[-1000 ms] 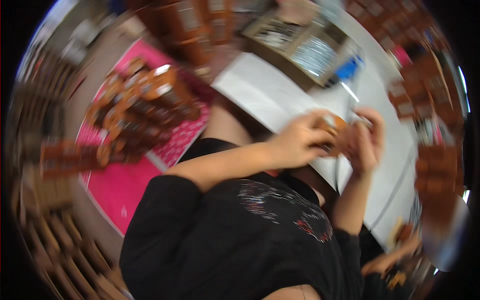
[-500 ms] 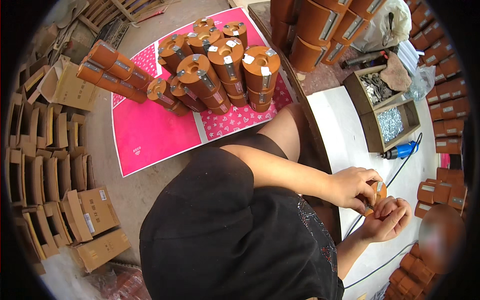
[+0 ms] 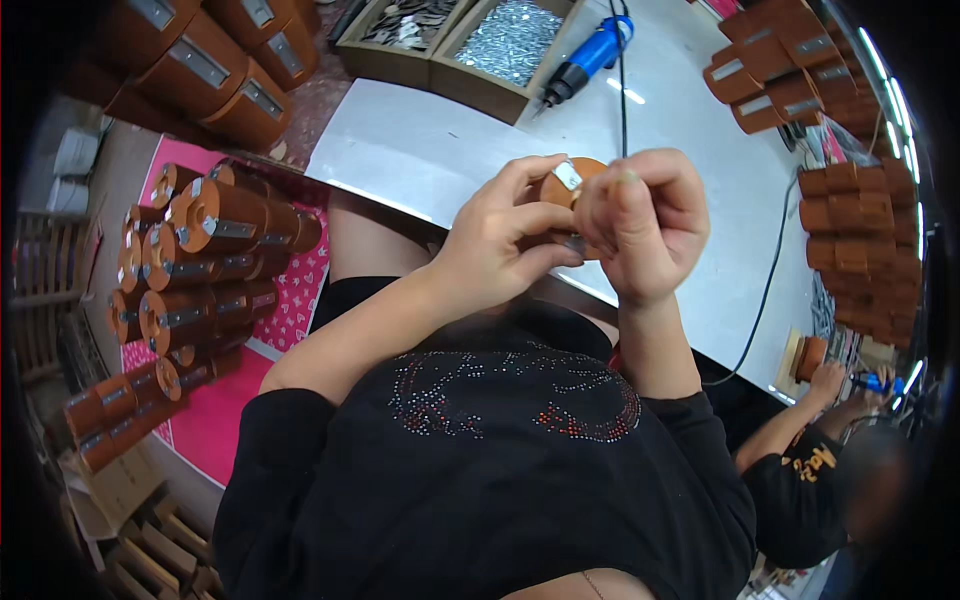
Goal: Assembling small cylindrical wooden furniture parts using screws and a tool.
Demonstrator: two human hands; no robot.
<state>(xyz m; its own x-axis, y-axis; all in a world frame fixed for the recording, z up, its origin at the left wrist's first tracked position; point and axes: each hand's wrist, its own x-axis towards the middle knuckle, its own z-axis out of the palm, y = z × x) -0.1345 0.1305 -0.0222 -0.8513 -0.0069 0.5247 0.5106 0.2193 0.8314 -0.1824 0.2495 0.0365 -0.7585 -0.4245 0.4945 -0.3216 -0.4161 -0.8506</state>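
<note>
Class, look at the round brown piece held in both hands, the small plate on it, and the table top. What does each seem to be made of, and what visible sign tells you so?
Round brown piece: probably wood or leather-look covering; matte, even orange-brown, no glare.
Small plate: likely metal; silvery, bright.
Table top: smooth white laminate or painted board, perhaps; it mirrors the lamps.

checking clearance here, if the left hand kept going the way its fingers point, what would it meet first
The left hand points toward the right hand, so it would first press into the small brown wooden piece they hold between them, then the right hand's fingers; depth looks about level.
</note>
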